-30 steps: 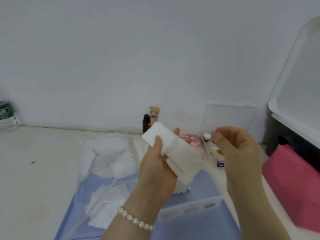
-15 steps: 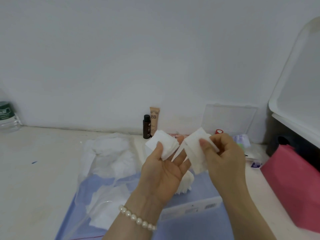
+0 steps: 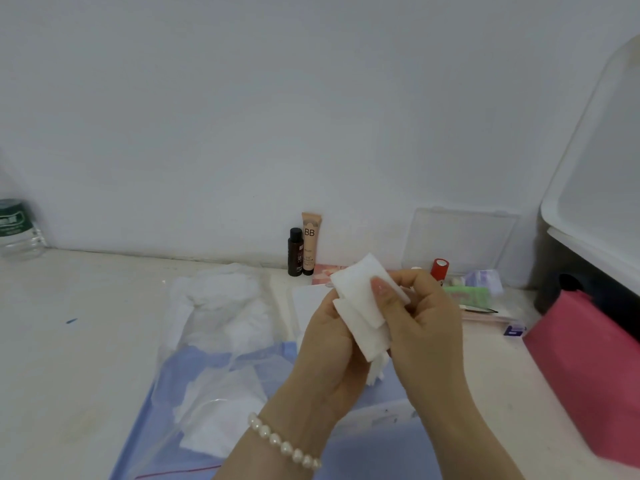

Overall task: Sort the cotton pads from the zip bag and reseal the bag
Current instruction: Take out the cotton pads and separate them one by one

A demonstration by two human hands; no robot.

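Note:
A small stack of white square cotton pads point(image 3: 360, 299) is held up between both hands above the table. My left hand point(image 3: 329, 344), with a pearl bracelet at the wrist, cups the stack from below and behind. My right hand point(image 3: 426, 327) presses a pad onto the stack with its thumb on top. A clear zip bag point(image 3: 214, 344) with a red zip line lies flat on the table to the left, with more white pads inside it. Under my hands a further pile of pads point(image 3: 377, 374) peeks out.
A blue sheet point(image 3: 367, 459) lies under the bag. A dark bottle point(image 3: 295, 251) and a BB cream tube point(image 3: 310, 242) stand at the wall. Small cosmetics point(image 3: 467, 289) fill a clear box at right. A pink box point(image 3: 588, 372) sits far right, a water bottle point(image 3: 15, 230) far left.
My right hand, empty a second ago, took a pad and has now brought it onto the stack in my left hand. The two hands have closed together.

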